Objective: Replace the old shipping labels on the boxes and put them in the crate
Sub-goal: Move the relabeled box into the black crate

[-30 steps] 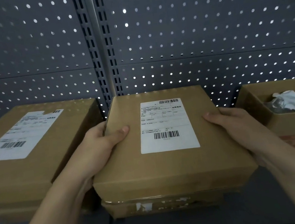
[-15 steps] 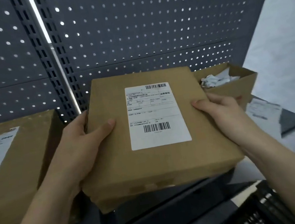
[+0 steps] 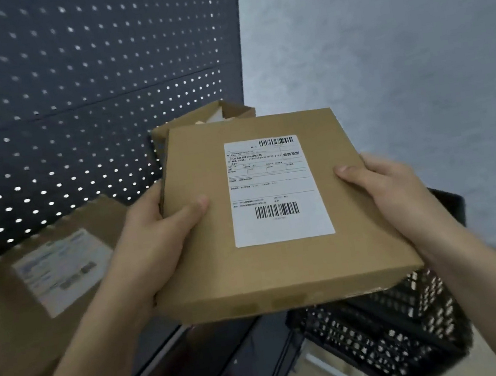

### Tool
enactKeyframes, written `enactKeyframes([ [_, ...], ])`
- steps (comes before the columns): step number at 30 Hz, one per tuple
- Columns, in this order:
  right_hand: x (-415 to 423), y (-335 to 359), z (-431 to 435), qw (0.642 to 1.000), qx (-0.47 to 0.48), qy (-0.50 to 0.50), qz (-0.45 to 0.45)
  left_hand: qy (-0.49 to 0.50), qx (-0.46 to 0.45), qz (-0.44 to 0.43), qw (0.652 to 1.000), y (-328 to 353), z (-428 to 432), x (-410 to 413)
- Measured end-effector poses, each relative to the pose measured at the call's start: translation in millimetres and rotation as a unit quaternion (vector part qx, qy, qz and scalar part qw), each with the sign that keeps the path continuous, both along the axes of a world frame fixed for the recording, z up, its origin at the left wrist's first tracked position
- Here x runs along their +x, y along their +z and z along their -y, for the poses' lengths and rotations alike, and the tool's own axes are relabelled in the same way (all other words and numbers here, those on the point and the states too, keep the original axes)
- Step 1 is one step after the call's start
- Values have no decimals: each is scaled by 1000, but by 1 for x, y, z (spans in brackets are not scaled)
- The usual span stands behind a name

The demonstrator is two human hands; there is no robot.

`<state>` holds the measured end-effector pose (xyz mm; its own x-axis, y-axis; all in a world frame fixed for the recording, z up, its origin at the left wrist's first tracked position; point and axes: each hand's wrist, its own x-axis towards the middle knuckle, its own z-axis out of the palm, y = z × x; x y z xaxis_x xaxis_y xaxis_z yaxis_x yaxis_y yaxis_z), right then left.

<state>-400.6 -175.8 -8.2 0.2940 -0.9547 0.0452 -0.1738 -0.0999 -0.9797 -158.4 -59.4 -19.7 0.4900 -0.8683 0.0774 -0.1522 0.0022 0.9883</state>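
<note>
Right, flat cardboard box [image 3: 270, 267] held up in the air between both hands, above the near corner of the black crate [image 3: 388, 337]. Left hand [image 3: 155, 239] clamped on its left edge, thumb on top. Right hand [image 3: 390, 187] clamped on its right edge, thumb on top. Fingers of both hands out of sight beneath. Long axis runs away from the person, far end leaning slightly left. White shipping label [image 3: 275, 190] faces up and reads upright to the holder; small print hard to make out. Behind the box an open carton [image 3: 223, 111], mostly hidden. Lower left, a bigger box [image 3: 12, 332], its label [image 3: 61, 271] blurred. Crate partly covered by the held box
</note>
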Motion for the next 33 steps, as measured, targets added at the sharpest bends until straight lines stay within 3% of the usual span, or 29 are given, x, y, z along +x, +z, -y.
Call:
enactKeyframes([
  [4, -56, -20, 25, 997, 14, -76, 19, -85, 15, -18, 996, -13, 60, -43],
  [12, -148, -68, 95, 983, 0, -182, 3, -158, 32, 30, 987, -48, 176, -125],
  [21, -170, -141, 151, 971, 49, -233, -25, -196, 95, 75, 973, -123, 265, -153],
  [33, -195, -251, 207, 925, 125, -338, -122, -240, 192, 165, 937, -228, 371, -200],
])
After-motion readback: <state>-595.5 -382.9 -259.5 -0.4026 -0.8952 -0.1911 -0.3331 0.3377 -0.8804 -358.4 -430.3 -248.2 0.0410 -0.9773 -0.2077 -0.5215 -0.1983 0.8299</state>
